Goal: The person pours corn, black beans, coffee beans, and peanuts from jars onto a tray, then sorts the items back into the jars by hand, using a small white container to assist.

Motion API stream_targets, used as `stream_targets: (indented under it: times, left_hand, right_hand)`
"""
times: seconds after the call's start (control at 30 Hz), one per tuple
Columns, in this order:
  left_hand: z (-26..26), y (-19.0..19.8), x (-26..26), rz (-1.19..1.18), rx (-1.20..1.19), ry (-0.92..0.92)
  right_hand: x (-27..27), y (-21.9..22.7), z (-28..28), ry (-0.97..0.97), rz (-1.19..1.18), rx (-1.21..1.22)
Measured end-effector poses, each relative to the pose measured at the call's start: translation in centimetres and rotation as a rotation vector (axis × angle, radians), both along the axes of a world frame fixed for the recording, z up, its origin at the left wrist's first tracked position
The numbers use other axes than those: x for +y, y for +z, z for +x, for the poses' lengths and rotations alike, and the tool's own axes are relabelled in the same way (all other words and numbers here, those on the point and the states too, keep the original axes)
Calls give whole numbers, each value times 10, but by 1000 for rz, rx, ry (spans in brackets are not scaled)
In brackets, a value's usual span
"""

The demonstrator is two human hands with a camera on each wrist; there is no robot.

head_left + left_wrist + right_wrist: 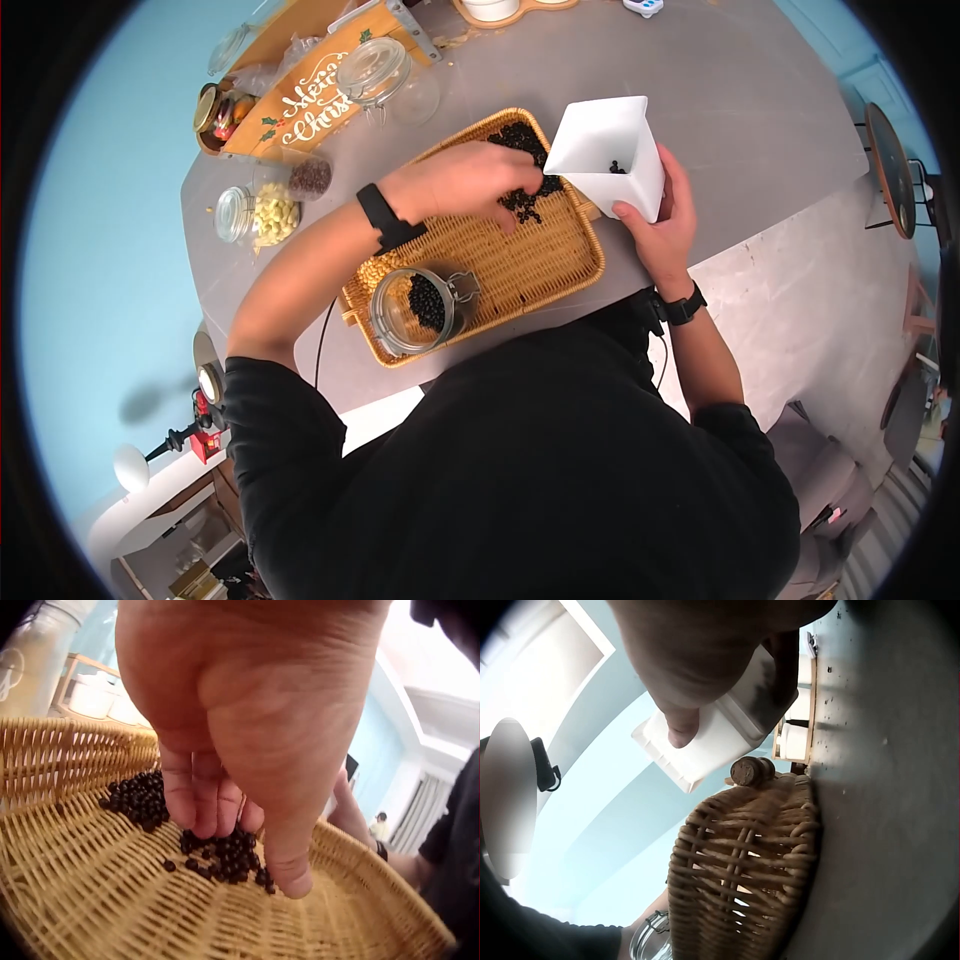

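Observation:
My right hand [668, 225] grips a white square container [603, 185], tilted with its mouth toward the basket; a few black beans lie inside it. Thumb and container [718, 739] also show in the right wrist view. My left hand [462, 182] reaches down into the wicker basket [540, 262]. In the left wrist view, its fingers [214, 802] touch the loose black beans [225, 859], with the thumb held apart from them. More black beans [516, 138] are heaped at the basket's far end. A glass jar [405, 335] with black beans lies at the near end.
Yellow kernels [378, 270] lie in the basket beside the jar. A jar of pale pieces [272, 215], a container of reddish beans [311, 176] and a clip-lid jar [410, 95] stand to the left. Behind is a wooden crate [320, 92] with lettering.

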State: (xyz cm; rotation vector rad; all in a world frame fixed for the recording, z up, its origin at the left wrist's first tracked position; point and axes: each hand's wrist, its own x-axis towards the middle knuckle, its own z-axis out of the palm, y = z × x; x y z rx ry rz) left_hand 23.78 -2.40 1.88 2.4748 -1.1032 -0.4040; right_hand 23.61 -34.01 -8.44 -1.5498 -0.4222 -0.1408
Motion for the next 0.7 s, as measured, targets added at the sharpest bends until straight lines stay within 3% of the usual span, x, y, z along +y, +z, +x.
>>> stream_targets:
  times: [0.1, 0.3, 0.43, 0.57, 0.7]
  left_hand:
    - [-6, -12, -4, -11, -74, -34]
    - [8, -20, 10, -40, -97, 108]
    - [-7, -9, 0, -60, 134, 60]
    - [-17, -11, -12, 127, -665, -547]
    - [-8, -29, 6, 142, -559, -636]
  right_hand:
    - [0, 0, 1, 3, -9, 5]
    - [0, 1, 0, 5, 5, 17]
    - [0, 1, -1, 7, 11, 24]
    - [0, -1, 0, 8, 8, 19]
    - [0, 0, 0, 5, -5, 15]
